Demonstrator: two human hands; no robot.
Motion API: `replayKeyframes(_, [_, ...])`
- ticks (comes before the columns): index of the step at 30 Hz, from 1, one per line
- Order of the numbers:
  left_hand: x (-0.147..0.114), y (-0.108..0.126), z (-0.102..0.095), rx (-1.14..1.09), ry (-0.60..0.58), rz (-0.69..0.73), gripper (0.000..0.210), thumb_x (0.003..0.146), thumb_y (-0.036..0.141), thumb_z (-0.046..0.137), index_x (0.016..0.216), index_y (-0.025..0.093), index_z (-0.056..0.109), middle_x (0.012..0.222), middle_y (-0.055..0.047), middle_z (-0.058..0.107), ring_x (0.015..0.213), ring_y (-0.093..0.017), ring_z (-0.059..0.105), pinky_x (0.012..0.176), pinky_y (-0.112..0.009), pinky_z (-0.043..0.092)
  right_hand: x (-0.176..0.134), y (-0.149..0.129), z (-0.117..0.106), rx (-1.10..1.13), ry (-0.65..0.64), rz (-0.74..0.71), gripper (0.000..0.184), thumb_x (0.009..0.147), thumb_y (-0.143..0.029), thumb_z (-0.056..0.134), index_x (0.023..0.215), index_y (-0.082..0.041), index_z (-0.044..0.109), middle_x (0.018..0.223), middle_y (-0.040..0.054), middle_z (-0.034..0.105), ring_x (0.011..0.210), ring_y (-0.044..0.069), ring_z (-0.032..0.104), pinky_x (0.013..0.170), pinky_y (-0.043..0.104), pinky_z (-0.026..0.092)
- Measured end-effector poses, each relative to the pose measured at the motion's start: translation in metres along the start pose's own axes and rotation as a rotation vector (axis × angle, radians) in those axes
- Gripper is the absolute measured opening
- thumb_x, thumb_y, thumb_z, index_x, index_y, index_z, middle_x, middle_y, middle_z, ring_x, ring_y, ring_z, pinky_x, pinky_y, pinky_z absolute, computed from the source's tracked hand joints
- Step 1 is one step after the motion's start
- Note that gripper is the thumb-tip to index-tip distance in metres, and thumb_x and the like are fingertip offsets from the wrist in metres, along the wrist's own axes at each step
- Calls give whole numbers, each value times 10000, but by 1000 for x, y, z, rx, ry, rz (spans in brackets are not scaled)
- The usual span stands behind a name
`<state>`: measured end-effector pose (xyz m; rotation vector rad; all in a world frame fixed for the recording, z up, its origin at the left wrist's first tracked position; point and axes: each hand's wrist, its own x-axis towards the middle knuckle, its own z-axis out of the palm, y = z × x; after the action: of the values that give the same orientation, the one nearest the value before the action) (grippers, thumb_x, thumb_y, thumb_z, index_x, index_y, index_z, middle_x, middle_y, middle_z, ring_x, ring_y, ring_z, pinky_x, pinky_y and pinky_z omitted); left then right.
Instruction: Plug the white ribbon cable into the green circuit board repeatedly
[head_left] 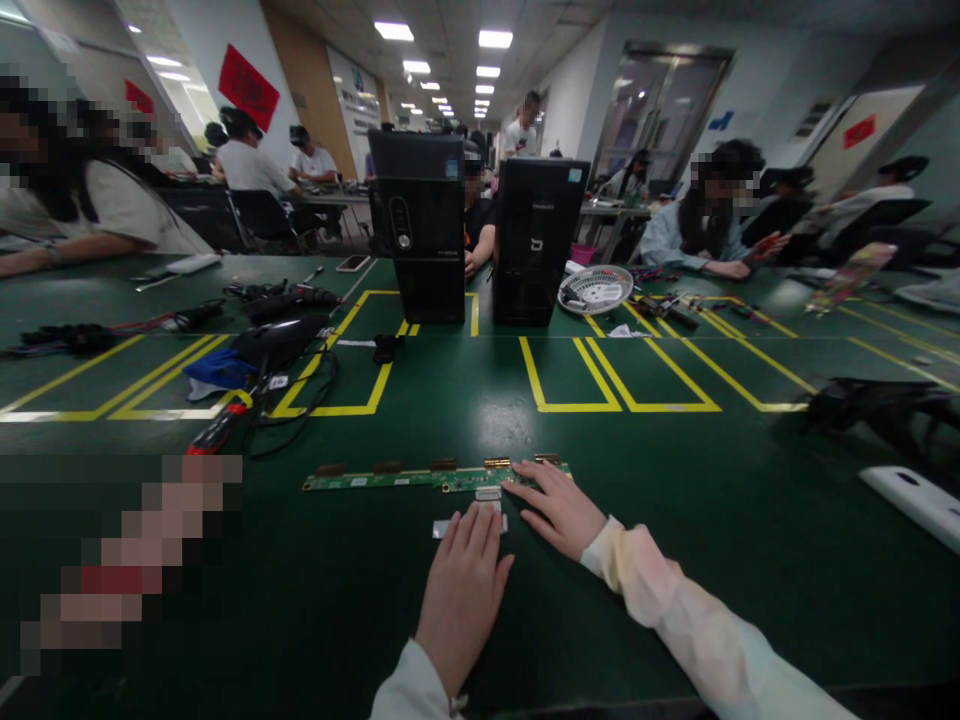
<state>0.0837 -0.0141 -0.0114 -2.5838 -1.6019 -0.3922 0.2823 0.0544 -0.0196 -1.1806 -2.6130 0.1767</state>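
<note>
A long, narrow green circuit board [405, 479] lies across the dark green table in front of me. Copper-coloured tabs stick out along its far edge, and a pale connector [488, 493] sits at its near edge. My left hand [466, 585] lies palm down with fingers stretched forward, its fingertips on a flat white ribbon cable [441, 529] just below that connector. Part of the cable is hidden under these fingers. My right hand [559, 508] rests with spread fingers over the right part of the board, its fingertips touching it and covering some of it.
Two black computer towers [431, 230] [536, 240] stand across the table. Left lie a red-and-black screwdriver-like tool [217, 430], a blue cloth-like item [217, 372] and black cables [292, 405]. A round white basket [596, 290] is behind; a white device [911, 505] lies right. People sit around.
</note>
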Motion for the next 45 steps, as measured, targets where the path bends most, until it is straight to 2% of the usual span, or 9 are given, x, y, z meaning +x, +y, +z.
replayKeyframes(4, [0,0,-4,-2,8,-46,373,916,301,445,1251,180,558,1310,-80,582,1236,-274,499,1044,-525,384,0,1,0,-3,-10,-6,432,935,-306,414,1355,-219,467,1428,108,398,1339,247,324,1101,502,278])
replayKeyframes(15, [-2,3,2,20,78,-66,344,905,241,468,1226,164,563,1261,-117,596,1196,-267,533,981,-462,464,0,0,-1,4,-22,1,437,934,-310,415,1360,-223,463,1434,106,393,1339,252,325,1101,507,277])
replayKeyframes(21, [-2,-1,4,21,110,-59,352,908,206,457,1247,192,550,1272,-92,591,1211,-250,522,994,-445,455,0,0,0,4,-10,-2,435,936,-315,416,1360,-227,462,1431,104,398,1335,247,330,1102,504,278])
replayKeyframes(38, [-2,2,5,40,79,-103,373,903,219,463,1264,213,556,1307,-74,581,1250,-273,486,1019,-486,422,1,2,1,4,-29,7,443,928,-304,424,1364,-235,460,1442,90,386,1349,247,308,1113,502,255])
replayKeyframes(45, [-4,3,6,35,85,-119,385,904,211,460,1280,211,543,1312,-113,567,1257,-268,483,1014,-470,429,0,1,0,20,-30,8,445,926,-307,430,1364,-235,459,1444,94,385,1351,244,306,1110,505,261])
